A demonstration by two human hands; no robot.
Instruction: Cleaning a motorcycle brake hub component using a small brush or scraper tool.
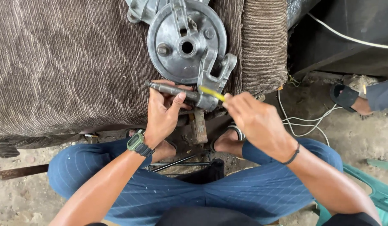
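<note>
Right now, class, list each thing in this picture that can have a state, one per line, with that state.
Left hand: gripping the metal rod, which lies level.
Right hand: pinching a yellow tool, tip at the bracket.
Round metal plate: lying flat on the brown cushion.
White cable: slack on the ground.

Makeshift repair workshop, outdoors or open-sided: bare dirt floor (pixel 357 138), round grey cast-metal brake plate (pixel 183 42) on brown corduroy cushion (pixel 68 62), loose white cables (pixel 302 123) right of it.
</note>
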